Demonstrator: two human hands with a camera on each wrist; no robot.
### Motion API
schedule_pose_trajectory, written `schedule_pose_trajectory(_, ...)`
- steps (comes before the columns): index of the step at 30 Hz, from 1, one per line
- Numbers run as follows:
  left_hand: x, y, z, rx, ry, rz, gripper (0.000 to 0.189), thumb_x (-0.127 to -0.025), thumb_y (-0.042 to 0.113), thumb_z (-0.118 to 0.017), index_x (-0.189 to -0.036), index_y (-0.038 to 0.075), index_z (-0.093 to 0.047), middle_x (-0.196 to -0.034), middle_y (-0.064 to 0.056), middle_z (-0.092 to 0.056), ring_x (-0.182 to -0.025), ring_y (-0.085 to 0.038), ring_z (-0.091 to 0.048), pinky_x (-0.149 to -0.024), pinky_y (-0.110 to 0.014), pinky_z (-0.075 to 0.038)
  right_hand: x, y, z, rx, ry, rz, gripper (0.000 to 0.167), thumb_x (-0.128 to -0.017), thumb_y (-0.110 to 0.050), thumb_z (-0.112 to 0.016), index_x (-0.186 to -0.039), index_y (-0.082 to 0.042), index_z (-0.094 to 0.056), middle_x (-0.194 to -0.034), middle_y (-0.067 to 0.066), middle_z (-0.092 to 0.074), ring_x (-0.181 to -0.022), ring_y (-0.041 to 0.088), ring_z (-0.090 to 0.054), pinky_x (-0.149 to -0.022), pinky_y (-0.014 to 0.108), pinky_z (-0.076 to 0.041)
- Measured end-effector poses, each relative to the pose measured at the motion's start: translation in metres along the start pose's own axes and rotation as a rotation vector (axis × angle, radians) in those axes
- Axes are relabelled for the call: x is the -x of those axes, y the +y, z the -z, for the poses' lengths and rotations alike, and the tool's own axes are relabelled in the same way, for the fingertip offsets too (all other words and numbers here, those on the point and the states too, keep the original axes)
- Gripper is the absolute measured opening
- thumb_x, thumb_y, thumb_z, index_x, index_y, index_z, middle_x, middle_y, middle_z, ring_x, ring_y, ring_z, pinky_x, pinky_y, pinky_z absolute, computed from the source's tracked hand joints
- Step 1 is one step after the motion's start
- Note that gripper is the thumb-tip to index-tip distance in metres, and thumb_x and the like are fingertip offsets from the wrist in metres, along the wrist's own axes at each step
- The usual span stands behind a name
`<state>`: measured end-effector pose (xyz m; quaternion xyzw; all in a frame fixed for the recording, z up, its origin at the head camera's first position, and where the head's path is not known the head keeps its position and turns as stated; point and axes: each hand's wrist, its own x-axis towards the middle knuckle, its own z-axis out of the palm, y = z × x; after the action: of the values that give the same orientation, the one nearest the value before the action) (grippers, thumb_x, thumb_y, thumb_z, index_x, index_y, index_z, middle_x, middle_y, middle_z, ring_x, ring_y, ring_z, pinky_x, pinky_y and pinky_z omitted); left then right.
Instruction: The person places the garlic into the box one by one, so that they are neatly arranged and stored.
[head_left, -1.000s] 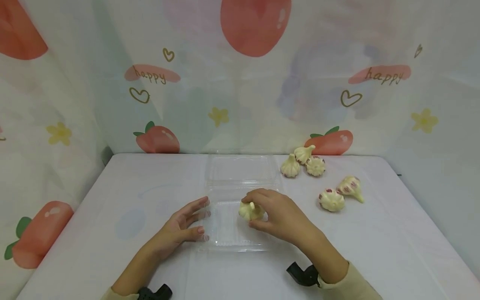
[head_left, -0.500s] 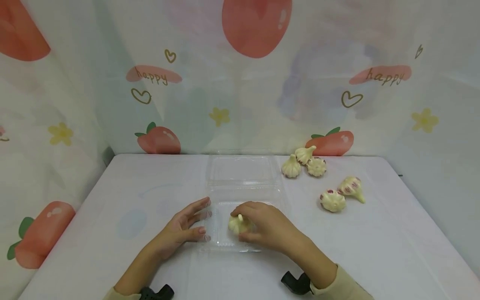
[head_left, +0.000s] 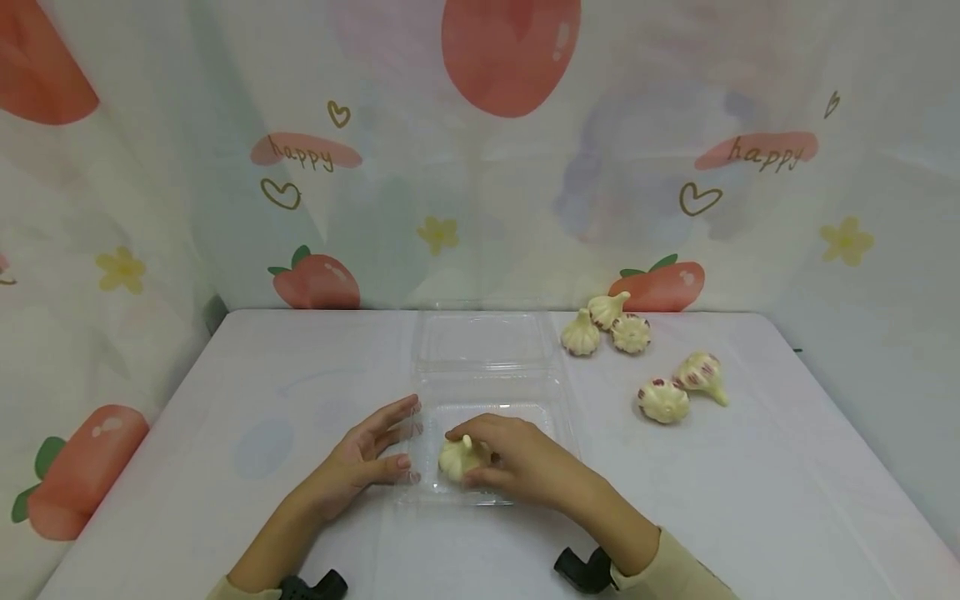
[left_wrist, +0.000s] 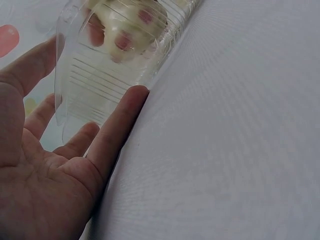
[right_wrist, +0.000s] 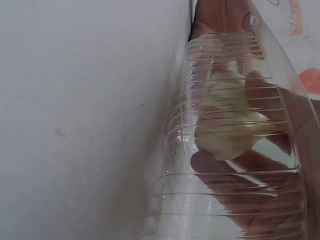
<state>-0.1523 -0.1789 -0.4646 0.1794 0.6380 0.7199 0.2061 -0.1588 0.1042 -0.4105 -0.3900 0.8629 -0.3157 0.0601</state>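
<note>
My right hand grips a pale garlic bulb between thumb and fingers, low inside a clear plastic clamshell box. The bulb's stem points up, near the front left corner of the box. In the right wrist view the bulb and fingers show through the ribbed wall. My left hand has its fingers extended, their tips touching the left side of the box. Through that wall the left wrist view shows the bulb with its purplish marks.
The box's lid lies folded back toward the rear wall. Right of it a cluster of garlic bulbs sits at the table's back edge. Two more bulbs lie nearer on the right. A white cloth covers the table.
The right hand has carried the garlic bulb leftward and toward the front of the box. The left hand stays at the box's left side.
</note>
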Motion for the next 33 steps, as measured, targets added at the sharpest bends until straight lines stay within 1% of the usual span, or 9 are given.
schedule_pose_trajectory(3, 0.000, 0.000, 0.001, -0.001, -0.001, -0.001, 0.077, -0.095, 0.000, -0.063, -0.159, 0.014, -0.023, -0.166, -0.011, -0.016, -0.150, -0.038, -0.018, -0.095, -0.039, -0.054, -0.001, 0.002, 0.000, -0.039, -0.025, -0.015, 0.044, -0.089, -0.030, -0.076, -0.130, -0.019, -0.063, -0.126, -0.009, -0.065, -0.096, 0.004, -0.060, -0.084, 0.028, -0.053)
schedule_pose_trajectory(6, -0.001, 0.000, 0.001, -0.009, 0.001, 0.002, 0.076, -0.095, 0.000, -0.062, -0.159, 0.015, -0.024, -0.166, -0.010, -0.017, -0.150, -0.038, -0.019, -0.095, -0.039, -0.053, -0.001, 0.004, 0.000, -0.096, -0.051, -0.032, 0.042, -0.091, -0.030, -0.074, -0.130, -0.019, -0.063, -0.125, -0.009, -0.065, -0.093, 0.005, -0.061, -0.080, 0.027, -0.054)
schedule_pose_trajectory(11, -0.001, 0.000, 0.001, -0.011, 0.003, 0.006, 0.075, -0.096, 0.000, -0.061, -0.159, 0.015, -0.024, -0.166, -0.010, -0.017, -0.150, -0.038, -0.019, -0.095, -0.040, -0.054, -0.002, 0.006, 0.000, -0.191, -0.103, -0.028, 0.040, -0.095, -0.030, -0.069, -0.132, -0.016, -0.063, -0.127, -0.008, -0.065, -0.103, 0.007, -0.065, -0.088, 0.030, -0.055)
schedule_pose_trajectory(13, -0.001, 0.000, 0.001, -0.009, 0.003, 0.008, 0.076, -0.096, 0.001, -0.061, -0.159, 0.015, -0.023, -0.166, -0.009, -0.016, -0.150, -0.038, -0.018, -0.095, -0.040, -0.054, -0.003, 0.006, -0.001, -0.209, -0.120, -0.020, 0.039, -0.096, -0.029, -0.067, -0.133, -0.015, -0.062, -0.129, -0.008, -0.065, -0.107, 0.008, -0.065, -0.091, 0.031, -0.054)
schedule_pose_trajectory(18, 0.000, 0.001, 0.001, -0.008, 0.000, 0.006, 0.076, -0.096, 0.000, -0.061, -0.159, 0.014, -0.023, -0.166, -0.010, -0.016, -0.150, -0.038, -0.018, -0.094, -0.041, -0.054, -0.003, 0.007, -0.002, -0.237, -0.140, -0.009, 0.038, -0.098, -0.021, -0.066, -0.135, -0.015, -0.060, -0.133, -0.007, -0.063, -0.115, 0.010, -0.062, -0.094, 0.030, -0.054)
schedule_pose_trajectory(24, 0.001, 0.003, 0.000, -0.025, 0.006, 0.008, 0.075, -0.096, 0.000, -0.061, -0.159, 0.015, -0.023, -0.165, -0.011, -0.016, -0.150, -0.039, -0.020, -0.094, -0.040, -0.054, -0.004, 0.007, -0.001, -0.233, -0.140, 0.008, 0.038, -0.098, -0.017, -0.065, -0.136, -0.013, -0.059, -0.134, -0.006, -0.062, -0.118, 0.010, -0.061, -0.096, 0.031, -0.053)
schedule_pose_trajectory(28, 0.001, 0.004, -0.001, -0.026, 0.012, 0.025, 0.075, -0.096, 0.002, -0.061, -0.159, 0.017, -0.024, -0.165, -0.009, -0.017, -0.149, -0.039, -0.020, -0.094, -0.041, -0.054, -0.002, 0.006, 0.003, -0.186, -0.135, 0.007, 0.041, -0.099, -0.014, -0.062, -0.139, -0.016, -0.057, -0.136, -0.006, -0.061, -0.118, 0.013, -0.061, -0.095, 0.036, -0.053)
schedule_pose_trajectory(33, 0.001, 0.005, -0.002, -0.017, 0.019, 0.038, 0.075, -0.096, 0.002, -0.061, -0.159, 0.018, -0.025, -0.165, -0.009, -0.018, -0.149, -0.039, -0.021, -0.094, -0.043, -0.054, 0.004, 0.002, 0.017, -0.113, -0.093, 0.001, 0.046, -0.098, -0.017, -0.065, -0.143, -0.020, -0.054, -0.142, -0.009, -0.056, -0.126, 0.017, -0.057, -0.097, 0.040, -0.052)
